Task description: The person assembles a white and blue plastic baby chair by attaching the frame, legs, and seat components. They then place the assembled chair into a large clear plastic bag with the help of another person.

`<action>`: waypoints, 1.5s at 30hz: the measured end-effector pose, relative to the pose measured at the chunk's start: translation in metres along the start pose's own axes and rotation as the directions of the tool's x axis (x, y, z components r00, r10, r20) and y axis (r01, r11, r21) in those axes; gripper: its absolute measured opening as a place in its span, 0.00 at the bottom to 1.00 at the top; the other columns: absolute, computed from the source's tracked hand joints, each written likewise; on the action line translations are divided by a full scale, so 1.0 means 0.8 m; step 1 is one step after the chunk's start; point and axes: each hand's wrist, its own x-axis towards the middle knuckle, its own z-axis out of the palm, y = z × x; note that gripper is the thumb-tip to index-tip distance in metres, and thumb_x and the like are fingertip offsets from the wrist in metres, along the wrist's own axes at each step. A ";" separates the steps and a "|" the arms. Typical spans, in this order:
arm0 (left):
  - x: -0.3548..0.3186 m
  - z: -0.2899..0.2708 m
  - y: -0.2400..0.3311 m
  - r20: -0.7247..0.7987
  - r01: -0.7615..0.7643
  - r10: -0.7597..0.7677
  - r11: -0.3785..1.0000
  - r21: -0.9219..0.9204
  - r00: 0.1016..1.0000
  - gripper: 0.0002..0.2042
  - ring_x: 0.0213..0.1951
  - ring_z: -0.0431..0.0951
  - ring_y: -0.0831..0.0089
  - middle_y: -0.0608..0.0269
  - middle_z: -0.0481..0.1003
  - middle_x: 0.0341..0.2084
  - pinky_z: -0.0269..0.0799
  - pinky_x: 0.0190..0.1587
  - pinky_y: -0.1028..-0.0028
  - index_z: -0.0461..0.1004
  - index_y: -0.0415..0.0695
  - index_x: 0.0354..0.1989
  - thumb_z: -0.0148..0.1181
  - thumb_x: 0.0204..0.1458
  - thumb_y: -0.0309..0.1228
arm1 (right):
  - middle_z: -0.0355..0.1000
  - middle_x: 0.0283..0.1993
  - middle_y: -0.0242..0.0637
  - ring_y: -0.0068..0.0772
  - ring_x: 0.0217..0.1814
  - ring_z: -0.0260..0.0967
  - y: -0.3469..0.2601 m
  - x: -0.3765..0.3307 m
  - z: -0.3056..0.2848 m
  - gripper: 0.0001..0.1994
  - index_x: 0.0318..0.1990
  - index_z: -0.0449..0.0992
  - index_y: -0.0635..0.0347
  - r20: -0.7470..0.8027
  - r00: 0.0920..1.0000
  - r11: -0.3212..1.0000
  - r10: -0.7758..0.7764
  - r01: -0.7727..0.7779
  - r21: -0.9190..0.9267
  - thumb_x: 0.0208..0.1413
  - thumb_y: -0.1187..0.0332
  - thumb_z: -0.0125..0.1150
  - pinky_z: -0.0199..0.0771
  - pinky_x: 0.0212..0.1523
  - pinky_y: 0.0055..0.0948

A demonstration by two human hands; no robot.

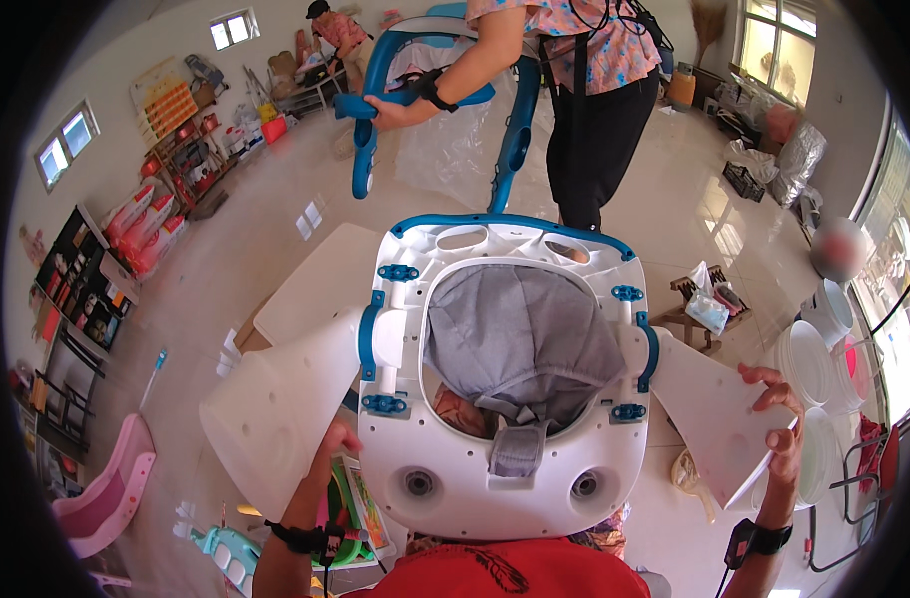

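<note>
At the lower left of the frame, a curved pink plastic slide part (116, 488) is seen. Right of it, at the centre left, a broad white plastic left panel (275, 409) is attached to the central body. By its inner edge the left hand (340, 439) is placed; because it is partly covered, it cannot be told whether the panel is gripped. At the upper centre, a blue plastic frame (378, 72) is held by a co-worker's hand (387, 113). In the middle, a white plastic body with blue trim (515, 508) is placed in front of a red shirt (564, 568); its large oval opening is mostly filled by a grey fabric seat (520, 329). At the centre right, a white plastic right panel (714, 414) is attached, and its outer edge is held by the bent fingers of the right hand (787, 429). At the far right, white plastic buckets (803, 359) are seen.
</note>
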 end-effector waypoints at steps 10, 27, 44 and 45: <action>0.086 -0.012 0.042 -0.160 -0.101 0.075 0.982 -0.161 0.984 0.15 0.40 0.79 0.67 0.56 0.78 0.43 0.76 0.46 0.66 0.73 0.39 0.50 0.61 0.58 0.33 | 0.70 0.60 0.53 0.49 0.65 0.65 0.009 -0.023 -0.002 0.20 0.51 0.74 0.67 -0.115 0.993 1.000 -0.004 0.007 0.029 0.63 0.56 0.55 0.67 0.62 0.47; 0.248 -0.063 0.025 0.083 0.031 -0.013 0.974 -0.224 0.996 0.26 0.48 0.78 0.67 0.57 0.75 0.51 0.74 0.51 0.68 0.68 0.41 0.62 0.65 0.57 0.39 | 0.71 0.59 0.50 0.43 0.62 0.67 0.059 -0.134 -0.034 0.17 0.55 0.73 0.68 -0.401 0.916 0.997 0.026 0.008 0.082 0.67 0.64 0.50 0.72 0.57 0.41; 0.496 -0.094 0.025 0.267 0.306 -0.185 0.785 -0.539 0.946 0.45 0.72 0.60 0.59 0.50 0.60 0.71 0.61 0.68 0.55 0.56 0.42 0.73 0.59 0.57 0.63 | 0.75 0.53 0.49 0.52 0.61 0.70 -0.015 -0.091 0.014 0.23 0.43 0.75 0.62 -0.418 0.905 0.995 0.080 -0.049 0.084 0.58 0.48 0.61 0.67 0.60 0.50; 0.500 -0.084 0.029 0.258 0.316 -0.199 0.753 -0.577 0.945 0.44 0.71 0.62 0.59 0.51 0.61 0.70 0.62 0.68 0.55 0.57 0.43 0.72 0.60 0.57 0.63 | 0.75 0.52 0.48 0.54 0.63 0.69 -0.032 -0.074 0.026 0.24 0.38 0.74 0.61 -0.403 0.910 0.994 0.094 -0.066 0.084 0.54 0.45 0.62 0.65 0.63 0.53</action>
